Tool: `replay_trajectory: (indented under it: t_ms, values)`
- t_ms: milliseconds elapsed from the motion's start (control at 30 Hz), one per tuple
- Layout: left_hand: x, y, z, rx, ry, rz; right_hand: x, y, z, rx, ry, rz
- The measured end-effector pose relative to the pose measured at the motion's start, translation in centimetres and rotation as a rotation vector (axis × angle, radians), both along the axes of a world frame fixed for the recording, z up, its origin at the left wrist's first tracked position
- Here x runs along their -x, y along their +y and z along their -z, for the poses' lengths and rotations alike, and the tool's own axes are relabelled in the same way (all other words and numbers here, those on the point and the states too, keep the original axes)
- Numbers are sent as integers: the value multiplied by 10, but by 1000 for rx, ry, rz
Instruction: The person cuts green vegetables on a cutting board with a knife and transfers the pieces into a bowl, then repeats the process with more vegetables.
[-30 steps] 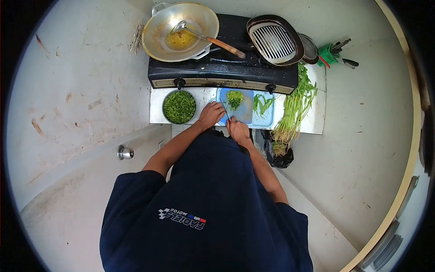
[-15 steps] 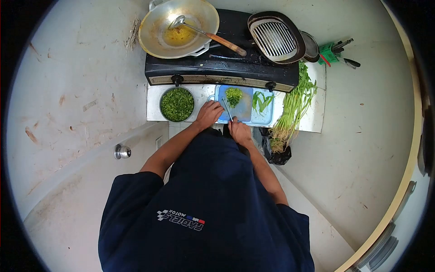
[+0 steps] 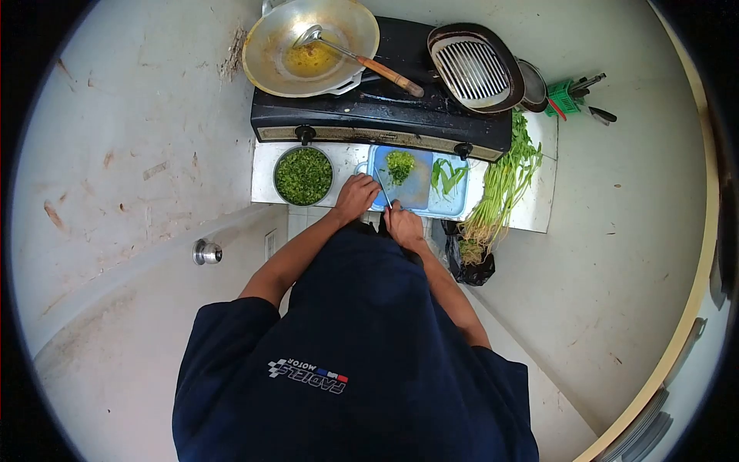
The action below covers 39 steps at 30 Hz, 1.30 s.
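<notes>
My right hand [image 3: 405, 225] grips a kitchen knife [image 3: 384, 189] by its handle, with the thin blade pointing away from me over a blue cutting board [image 3: 416, 189]. The blade lies close against the fingertips of my left hand [image 3: 357, 195], which are bent at the board's left side. Whatever those fingers hold is hidden. Beyond the blade sits a small heap of chopped greens [image 3: 399, 165]. Several loose green leaves [image 3: 446, 176] lie to the right, on the light blue tray [image 3: 457, 204] under the board.
A pot of chopped greens [image 3: 303, 176] stands left. Long-stemmed leafy vegetables [image 3: 500, 189] with roots lie right, above a black plastic bag [image 3: 471, 269]. Behind is a black stove [image 3: 369, 115] bearing a wok [image 3: 265, 58] with a ladle [image 3: 389, 75] and a grill pan [image 3: 504, 100].
My right hand and the knife have shifted slightly left, closer to my left fingers. The whole view has moved a little; the heap and leaves look the same.
</notes>
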<state>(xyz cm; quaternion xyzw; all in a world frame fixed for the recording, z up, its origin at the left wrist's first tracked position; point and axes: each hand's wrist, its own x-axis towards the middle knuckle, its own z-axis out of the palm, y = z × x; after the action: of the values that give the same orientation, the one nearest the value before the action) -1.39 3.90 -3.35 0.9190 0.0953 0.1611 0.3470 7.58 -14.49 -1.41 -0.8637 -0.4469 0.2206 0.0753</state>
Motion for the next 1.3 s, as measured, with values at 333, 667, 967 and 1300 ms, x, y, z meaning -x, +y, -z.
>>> replay_trajectory:
  t_ms: [333, 667, 967, 1300]
  values:
    - [0, -6, 5, 22, -13, -88, 1, 1, -6, 7, -13, 11]
    - [3, -1, 2, -48, 52, -14, 2, 2, -3, -48, 9, 55]
    - [5, 1, -1, -49, 27, -6, 4, 3, -2, 4, -12, 9]
    - [7, 3, -2, 7, -4, -25, 2, 2, -4, -6, 39, 56]
